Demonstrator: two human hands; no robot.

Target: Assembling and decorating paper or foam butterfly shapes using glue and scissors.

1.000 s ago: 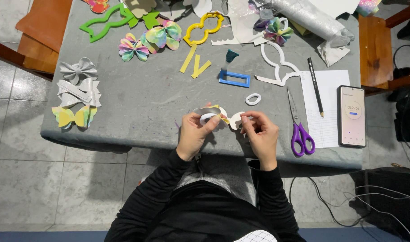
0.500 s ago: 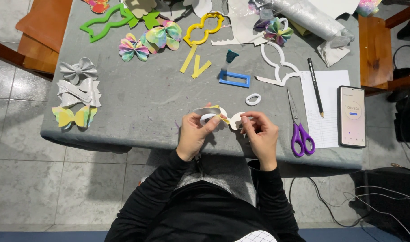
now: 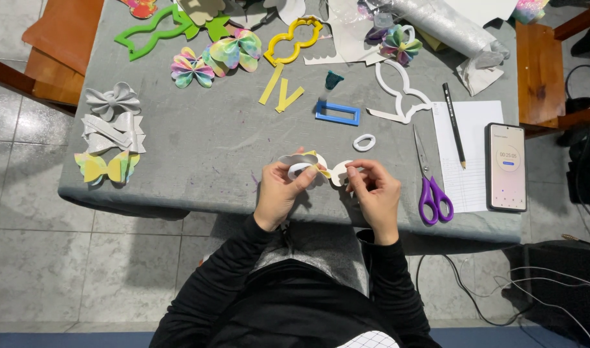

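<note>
Pinched at both ends by left hand point(image 3: 279, 193) and right hand point(image 3: 375, 193): paper bow point(image 3: 313, 165), probably light, floppy, easily creased; scissors point(image 3: 430, 174) at 3 o'clock.

Purple-handled scissors point(image 3: 432, 187) are laid beside a lined sheet point(image 3: 470, 154) bearing a black pencil point(image 3: 454, 125). Finished paper bows point(image 3: 110, 133) are grouped at the table's point(image 3: 198, 145) left edge.
</note>
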